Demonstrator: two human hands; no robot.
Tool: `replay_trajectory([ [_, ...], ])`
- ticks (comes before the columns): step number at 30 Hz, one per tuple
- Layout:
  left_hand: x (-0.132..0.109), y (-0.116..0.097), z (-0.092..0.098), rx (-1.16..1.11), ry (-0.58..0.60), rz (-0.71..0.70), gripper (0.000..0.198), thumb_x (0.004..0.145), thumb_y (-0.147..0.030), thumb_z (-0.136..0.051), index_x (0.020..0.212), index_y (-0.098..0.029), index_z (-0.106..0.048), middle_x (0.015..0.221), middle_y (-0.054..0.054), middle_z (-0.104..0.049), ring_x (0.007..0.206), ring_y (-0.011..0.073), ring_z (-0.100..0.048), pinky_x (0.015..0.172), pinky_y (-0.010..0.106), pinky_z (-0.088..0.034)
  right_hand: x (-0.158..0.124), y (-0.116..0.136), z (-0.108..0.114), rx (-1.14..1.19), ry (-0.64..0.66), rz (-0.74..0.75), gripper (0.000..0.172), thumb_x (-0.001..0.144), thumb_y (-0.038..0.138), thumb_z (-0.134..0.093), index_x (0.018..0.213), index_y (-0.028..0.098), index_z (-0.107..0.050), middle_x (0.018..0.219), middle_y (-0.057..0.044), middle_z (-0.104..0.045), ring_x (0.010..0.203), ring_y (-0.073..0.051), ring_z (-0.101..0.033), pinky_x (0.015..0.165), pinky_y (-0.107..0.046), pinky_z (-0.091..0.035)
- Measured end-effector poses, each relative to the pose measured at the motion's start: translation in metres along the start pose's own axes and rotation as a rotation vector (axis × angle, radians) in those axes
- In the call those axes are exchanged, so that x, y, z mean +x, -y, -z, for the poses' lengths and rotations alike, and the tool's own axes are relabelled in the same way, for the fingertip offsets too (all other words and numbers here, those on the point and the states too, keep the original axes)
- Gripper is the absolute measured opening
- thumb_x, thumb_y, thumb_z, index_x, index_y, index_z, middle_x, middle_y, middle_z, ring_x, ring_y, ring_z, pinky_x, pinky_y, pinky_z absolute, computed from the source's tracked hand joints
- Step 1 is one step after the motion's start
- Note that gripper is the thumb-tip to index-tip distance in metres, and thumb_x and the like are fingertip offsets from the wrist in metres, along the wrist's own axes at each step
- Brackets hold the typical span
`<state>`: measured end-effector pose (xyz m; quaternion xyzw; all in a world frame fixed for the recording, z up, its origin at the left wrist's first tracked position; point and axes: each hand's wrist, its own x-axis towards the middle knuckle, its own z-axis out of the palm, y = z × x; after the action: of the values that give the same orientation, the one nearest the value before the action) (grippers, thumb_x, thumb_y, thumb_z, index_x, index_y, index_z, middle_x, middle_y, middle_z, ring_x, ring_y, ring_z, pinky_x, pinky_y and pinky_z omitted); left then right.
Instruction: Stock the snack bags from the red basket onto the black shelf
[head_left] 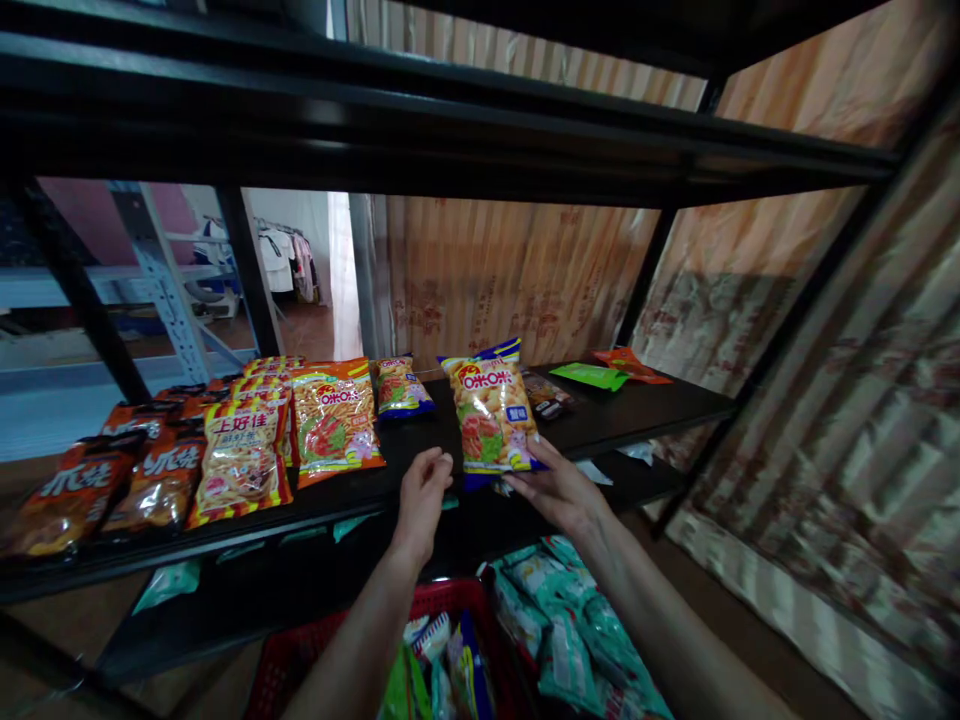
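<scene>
My right hand (553, 487) grips the lower edge of a yellow snack bag with a blue rim (491, 413), which stands tilted on the black shelf (637, 412). Just to its left, my left hand (421, 497) hovers at the shelf's front edge with fingers curled and apart, holding nothing. An orange snack bag (333, 419) lies left of that hand, and a smaller bag (400, 386) sits behind.
Rows of red and orange bags (150, 470) fill the shelf's left part. A green packet (594, 375) and an orange packet (631, 365) lie at the back right. Below me a red basket (300, 650) holds several packets, beside teal bags (570, 630). Curtains hang behind and right.
</scene>
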<state>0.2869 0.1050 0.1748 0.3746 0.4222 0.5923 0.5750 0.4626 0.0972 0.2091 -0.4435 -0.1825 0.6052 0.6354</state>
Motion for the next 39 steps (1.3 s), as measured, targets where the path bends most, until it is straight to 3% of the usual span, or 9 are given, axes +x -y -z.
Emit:
replay_trajectory([
  [5, -0.019, -0.014, 0.033, -0.101, 0.082, 0.045, 0.050, 0.072, -0.046, -0.071, 0.113, -0.020, -0.059, 0.128, 0.012, -0.058, 0.118, 0.0256, -0.053, 0.097, 0.037, -0.044, -0.046, -0.045, 0.009, 0.060, 0.090, -0.170, 0.030, 0.072, 0.014, -0.070, 0.097, 0.025, -0.057, 0.082, -0.001, -0.074, 0.072, -0.018, -0.070, 0.070, -0.034, -0.057],
  [10, -0.043, -0.018, 0.052, -0.313, 0.162, 0.077, 0.046, 0.072, -0.044, -0.071, 0.109, -0.020, -0.060, 0.117, 0.009, -0.065, 0.109, 0.0240, -0.061, 0.095, 0.036, -0.046, -0.074, -0.079, 0.015, 0.045, 0.155, -0.306, 0.044, 0.058, 0.015, -0.082, 0.097, 0.021, -0.062, 0.084, -0.003, -0.074, 0.070, -0.018, -0.069, 0.064, -0.030, -0.056],
  [16, -0.064, -0.015, 0.059, -0.475, 0.047, 0.105, 0.041, 0.070, -0.039, -0.073, 0.102, -0.016, -0.061, 0.099, 0.009, -0.072, 0.095, 0.0235, -0.067, 0.090, 0.037, -0.049, -0.088, -0.108, 0.025, 0.043, 0.183, -0.315, 0.047, 0.052, 0.023, -0.087, 0.093, 0.020, -0.065, 0.087, -0.003, -0.074, 0.076, -0.020, -0.069, 0.066, -0.030, -0.057],
  [23, -0.077, 0.013, 0.070, -0.541, -0.170, 0.148, 0.030, 0.070, -0.031, -0.071, 0.095, -0.016, -0.061, 0.087, 0.006, -0.073, 0.080, 0.0218, -0.070, 0.080, 0.036, -0.053, -0.096, -0.159, 0.051, 0.105, 0.081, -0.247, 0.038, 0.052, 0.036, -0.087, 0.078, 0.020, -0.065, 0.078, -0.001, -0.073, 0.074, -0.016, -0.068, 0.065, -0.026, -0.057],
  [28, -0.082, 0.022, 0.079, -0.546, -0.283, 0.173, 0.024, 0.071, -0.028, -0.068, 0.091, -0.017, -0.060, 0.081, 0.005, -0.072, 0.075, 0.0211, -0.070, 0.077, 0.036, -0.054, -0.095, -0.180, 0.068, 0.129, 0.119, -0.252, 0.036, 0.048, 0.029, -0.089, 0.070, 0.019, -0.063, 0.081, 0.001, -0.072, 0.077, -0.015, -0.067, 0.069, -0.029, -0.057],
  [32, -0.085, 0.028, 0.083, -0.522, -0.360, 0.163, 0.024, 0.072, -0.030, -0.066, 0.092, -0.019, -0.059, 0.078, 0.003, -0.071, 0.071, 0.0196, -0.069, 0.075, 0.035, -0.054, -0.092, -0.192, 0.073, 0.142, 0.184, -0.243, 0.035, 0.051, 0.023, -0.088, 0.077, 0.020, -0.065, 0.085, 0.002, -0.072, 0.080, -0.014, -0.067, 0.075, -0.029, -0.058],
  [35, -0.088, 0.033, 0.085, -0.479, -0.364, 0.136, 0.027, 0.070, -0.033, -0.067, 0.092, -0.020, -0.058, 0.079, 0.002, -0.071, 0.071, 0.0190, -0.069, 0.073, 0.034, -0.053, -0.089, -0.197, 0.073, 0.137, 0.184, -0.238, 0.033, 0.053, 0.023, -0.087, 0.078, 0.020, -0.065, 0.083, 0.003, -0.072, 0.075, -0.013, -0.067, 0.070, -0.026, -0.058],
  [39, -0.093, 0.033, 0.090, -0.410, -0.257, 0.092, 0.032, 0.065, -0.030, -0.071, 0.092, -0.020, -0.057, 0.079, 0.000, -0.070, 0.072, 0.0186, -0.069, 0.072, 0.032, -0.052, -0.086, -0.202, 0.078, 0.128, 0.173, -0.239, 0.034, 0.054, 0.025, -0.087, 0.079, 0.019, -0.064, 0.081, 0.002, -0.073, 0.072, -0.011, -0.067, 0.069, -0.024, -0.057],
])
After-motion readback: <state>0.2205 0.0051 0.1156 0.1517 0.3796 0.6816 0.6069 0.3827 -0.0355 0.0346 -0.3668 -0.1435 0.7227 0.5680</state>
